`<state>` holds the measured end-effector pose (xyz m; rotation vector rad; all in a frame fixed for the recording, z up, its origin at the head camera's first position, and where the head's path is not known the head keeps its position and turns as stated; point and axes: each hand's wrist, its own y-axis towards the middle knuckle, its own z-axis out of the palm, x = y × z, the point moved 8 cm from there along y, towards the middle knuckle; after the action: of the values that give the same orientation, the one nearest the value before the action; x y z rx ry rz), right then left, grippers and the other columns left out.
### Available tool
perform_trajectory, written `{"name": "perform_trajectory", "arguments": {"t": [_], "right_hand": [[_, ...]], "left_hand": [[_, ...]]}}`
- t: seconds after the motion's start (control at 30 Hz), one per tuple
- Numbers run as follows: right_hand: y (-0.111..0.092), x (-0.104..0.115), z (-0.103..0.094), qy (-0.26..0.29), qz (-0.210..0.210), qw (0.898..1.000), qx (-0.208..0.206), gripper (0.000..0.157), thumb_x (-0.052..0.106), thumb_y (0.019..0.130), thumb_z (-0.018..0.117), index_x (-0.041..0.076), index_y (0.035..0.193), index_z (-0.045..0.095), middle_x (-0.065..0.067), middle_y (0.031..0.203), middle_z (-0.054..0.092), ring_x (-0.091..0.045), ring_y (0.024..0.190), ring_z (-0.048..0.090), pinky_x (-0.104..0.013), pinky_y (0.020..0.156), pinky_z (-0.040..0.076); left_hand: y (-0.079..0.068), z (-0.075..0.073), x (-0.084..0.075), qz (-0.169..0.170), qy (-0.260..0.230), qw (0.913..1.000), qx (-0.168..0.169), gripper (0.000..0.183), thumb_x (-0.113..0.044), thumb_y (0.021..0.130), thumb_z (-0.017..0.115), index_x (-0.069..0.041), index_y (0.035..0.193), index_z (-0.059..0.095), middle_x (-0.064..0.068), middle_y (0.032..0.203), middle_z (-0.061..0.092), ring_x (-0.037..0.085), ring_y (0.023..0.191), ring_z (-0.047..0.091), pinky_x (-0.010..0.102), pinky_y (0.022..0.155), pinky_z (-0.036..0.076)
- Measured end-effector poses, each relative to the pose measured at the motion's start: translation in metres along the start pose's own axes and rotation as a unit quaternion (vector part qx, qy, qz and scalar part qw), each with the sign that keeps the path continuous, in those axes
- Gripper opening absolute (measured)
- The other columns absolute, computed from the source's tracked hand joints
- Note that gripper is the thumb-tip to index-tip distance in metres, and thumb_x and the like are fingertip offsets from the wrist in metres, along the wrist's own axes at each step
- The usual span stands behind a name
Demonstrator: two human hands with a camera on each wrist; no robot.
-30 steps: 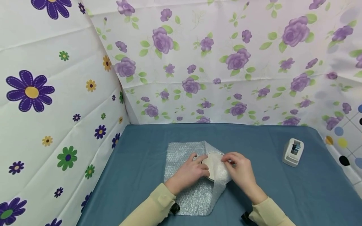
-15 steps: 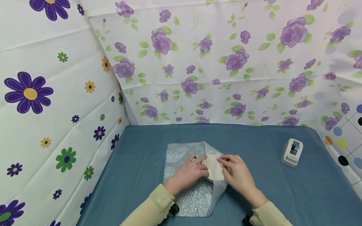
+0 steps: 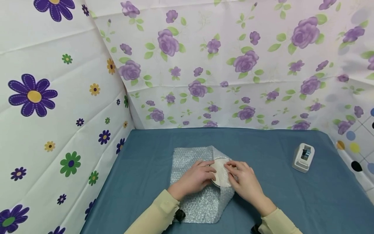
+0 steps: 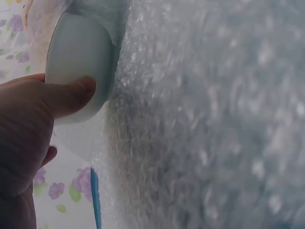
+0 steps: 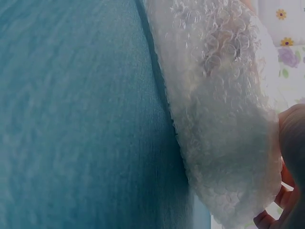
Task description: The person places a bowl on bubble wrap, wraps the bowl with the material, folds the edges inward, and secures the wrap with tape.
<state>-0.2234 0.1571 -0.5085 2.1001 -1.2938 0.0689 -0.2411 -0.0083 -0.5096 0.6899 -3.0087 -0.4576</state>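
A pale, smooth bowl with a thin dark rim (image 3: 216, 183) stands on a sheet of bubble wrap (image 3: 198, 204); in the left wrist view the bowl's side (image 4: 78, 52) shows. My left hand (image 3: 196, 177) holds the bowl from the left, its thumb (image 4: 76, 98) against the outer wall and its fingers over the rim. My right hand (image 3: 246, 180) pinches the edge of the wrap's right part, which is folded up and over the bowl's right side. Through this folded wrap (image 5: 228, 129) the bowl shows dimly in the right wrist view.
A white tape dispenser (image 3: 303, 158) with a blue part stands at the right of the blue-covered table (image 3: 152, 143). Flower-patterned cloths (image 3: 198, 65) hang behind the table and at its left.
My right hand has moved a little left, drawing the wrap edge further over the bowl. My left fingers have shifted slightly on the bowl's rim.
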Motion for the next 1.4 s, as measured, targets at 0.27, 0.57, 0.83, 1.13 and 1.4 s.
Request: {"name": "perform_trajectory", "arguments": {"t": [0.27, 0.57, 0.83, 1.13, 1.4], "right_hand": [[0.001, 0.005, 0.003, -0.018, -0.013, 1.0, 0.002, 0.037, 0.003, 0.093, 0.082, 0.007, 0.13, 0.078, -0.009, 0.127, 0.071, -0.037, 0.112, 0.064, -0.063, 0.083, 0.051], [0.002, 0.0, 0.016, -0.041, 0.024, 0.997, 0.065, 0.033, 0.027, 0.104, 0.073, 0.011, 0.132, 0.078, -0.006, 0.135, 0.069, -0.038, 0.128, 0.054, -0.065, 0.095, 0.045], [-0.001, 0.0, 0.022, -0.045, 0.023, 0.996, 0.073, 0.033, 0.037, 0.108, 0.066, 0.015, 0.128, 0.081, -0.006, 0.138, 0.063, -0.039, 0.134, 0.046, -0.066, 0.097, 0.038], [-0.001, 0.004, 0.018, -0.047, -0.009, 0.998, 0.036, 0.028, 0.034, 0.103, 0.073, 0.021, 0.126, 0.082, -0.011, 0.141, 0.062, -0.042, 0.132, 0.051, -0.067, 0.096, 0.042], [0.002, 0.007, 0.015, -0.04, -0.005, 0.999, 0.022, 0.025, 0.037, 0.098, 0.079, 0.018, 0.114, 0.083, -0.016, 0.146, 0.061, -0.042, 0.136, 0.053, -0.069, 0.097, 0.047]], "left_hand": [[-0.006, -0.01, 0.005, 0.009, -0.059, 0.9959, -0.068, 0.011, -0.015, 0.097, 0.083, -0.019, 0.107, 0.079, 0.007, 0.143, 0.065, 0.024, 0.138, 0.059, 0.04, 0.116, 0.047], [-0.024, -0.01, 0.024, -0.067, -0.067, 0.9928, -0.073, 0.029, -0.02, 0.102, 0.077, -0.018, 0.131, 0.072, 0.006, 0.156, 0.056, 0.023, 0.134, 0.061, 0.047, 0.11, 0.05], [-0.056, -0.017, 0.063, -0.192, -0.084, 0.9737, -0.088, 0.025, -0.02, 0.104, 0.075, -0.016, 0.128, 0.074, 0.008, 0.154, 0.058, 0.029, 0.138, 0.058, 0.059, 0.111, 0.047], [-0.085, -0.019, 0.105, -0.35, -0.105, 0.9236, -0.117, 0.021, -0.014, 0.105, 0.071, -0.007, 0.124, 0.072, 0.017, 0.141, 0.06, 0.037, 0.117, 0.064, 0.06, 0.097, 0.053], [-0.097, -0.008, 0.126, -0.471, -0.168, 0.8615, -0.089, 0.037, -0.02, 0.106, 0.066, -0.001, 0.138, 0.063, 0.024, 0.14, 0.052, 0.041, 0.126, 0.054, 0.058, 0.096, 0.051]]}}
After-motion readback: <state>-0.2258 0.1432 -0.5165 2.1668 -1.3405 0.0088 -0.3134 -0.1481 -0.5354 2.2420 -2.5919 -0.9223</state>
